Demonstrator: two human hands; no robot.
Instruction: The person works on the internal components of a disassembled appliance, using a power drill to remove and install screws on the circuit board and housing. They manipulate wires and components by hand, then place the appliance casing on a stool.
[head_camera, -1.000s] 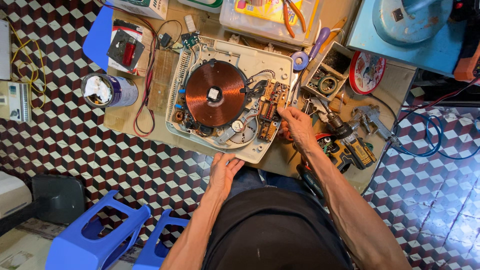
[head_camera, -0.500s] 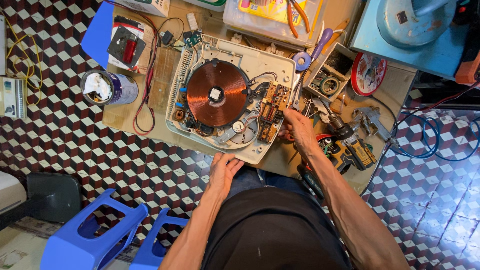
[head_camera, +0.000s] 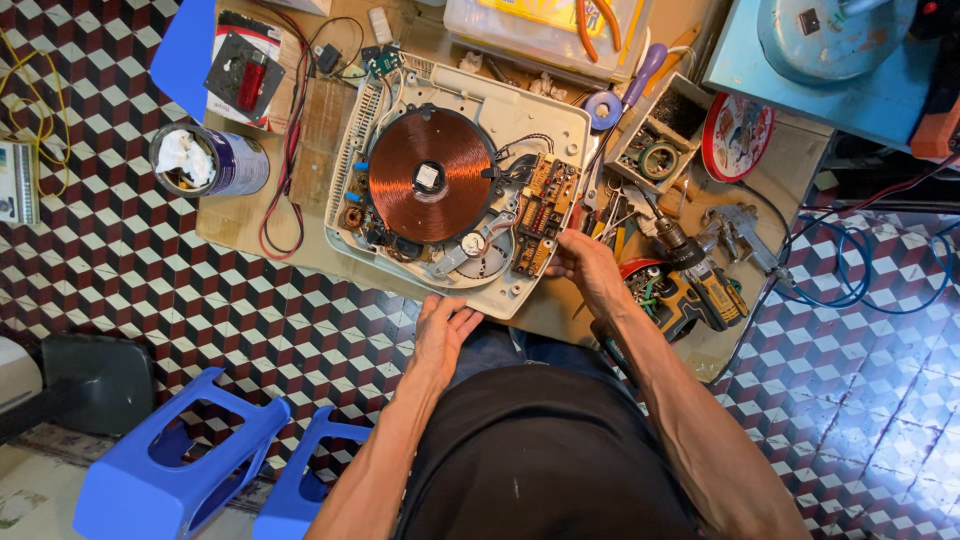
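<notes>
Here opened cooktop (head_camera: 455, 190) lies slanted, left hand (head_camera: 440, 330) fingers loose at edge, right hand (head_camera: 590, 265) fingers unclear.

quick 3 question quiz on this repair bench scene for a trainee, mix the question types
1. True or false: the left hand rests at the near edge of the opened cooktop housing.
2. Multiple choice: what is the right hand closest to? A) the tin can with a rag B) the circuit board C) the blue stool
3. Fill in: the round part in the middle of the housing is a copper ____.

Key:
1. True
2. B, the circuit board on the housing's right side
3. coil
</notes>
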